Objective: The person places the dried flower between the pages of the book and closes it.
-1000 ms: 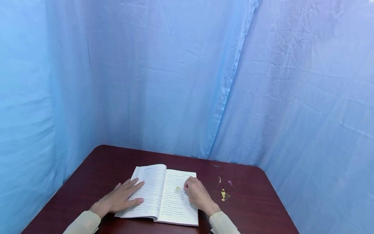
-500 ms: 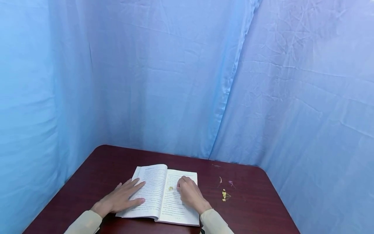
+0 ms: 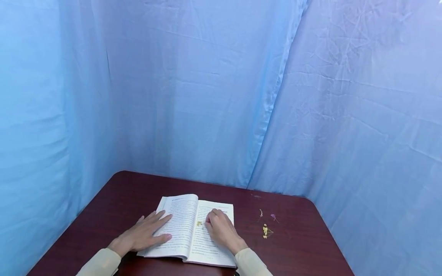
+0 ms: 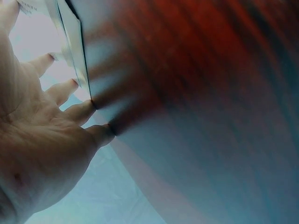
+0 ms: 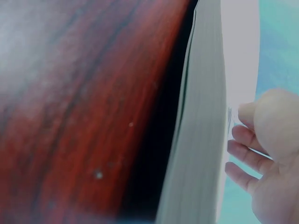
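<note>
An open book with printed pages lies on the dark red table. Spread flat, my left hand rests on its left page; the left wrist view shows the fingertips along the book's outer edge. Over the right page, my right hand pinches a small yellow dried flower between thumb and fingers. The flower head pokes out to the left, close to the book's gutter, while its stem is mostly hidden by the fingers. In the right wrist view, the curled fingers are above the page beside the thick page block.
To the right of the book on the table lie a yellow flower sprig, a purple one and a thin pale one. A faint dark sprig is farther back. Blue curtains stand behind the table.
My right hand has moved left across the right page with the yellow flower, bringing it nearer the gutter. The left hand has stayed on the left page.
</note>
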Available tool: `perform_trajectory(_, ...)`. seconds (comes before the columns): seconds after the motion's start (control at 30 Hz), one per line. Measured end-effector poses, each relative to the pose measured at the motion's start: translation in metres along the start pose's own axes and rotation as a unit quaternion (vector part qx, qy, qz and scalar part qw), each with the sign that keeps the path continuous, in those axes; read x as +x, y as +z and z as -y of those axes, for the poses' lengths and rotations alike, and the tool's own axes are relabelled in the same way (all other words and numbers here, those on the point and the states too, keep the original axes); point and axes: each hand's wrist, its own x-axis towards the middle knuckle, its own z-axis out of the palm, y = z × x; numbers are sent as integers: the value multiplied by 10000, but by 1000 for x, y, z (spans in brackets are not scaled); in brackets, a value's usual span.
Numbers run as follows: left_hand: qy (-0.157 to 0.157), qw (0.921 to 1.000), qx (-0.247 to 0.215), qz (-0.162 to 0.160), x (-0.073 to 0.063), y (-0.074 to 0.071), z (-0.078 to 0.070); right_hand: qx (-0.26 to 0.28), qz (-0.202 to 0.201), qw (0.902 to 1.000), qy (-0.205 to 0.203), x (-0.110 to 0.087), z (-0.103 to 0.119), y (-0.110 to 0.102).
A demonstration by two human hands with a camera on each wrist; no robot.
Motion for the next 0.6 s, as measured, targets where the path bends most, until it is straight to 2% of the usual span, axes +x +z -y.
perform_trajectory(0.37, -20, 10000, -25, 35, 1, 1, 2, 204, -104, 9997, -91, -8, -8, -3)
perform_trajectory(0.6, -19, 10000, 40, -5, 2, 1, 2, 223, 32, 9996, -165, -11, -17, -7)
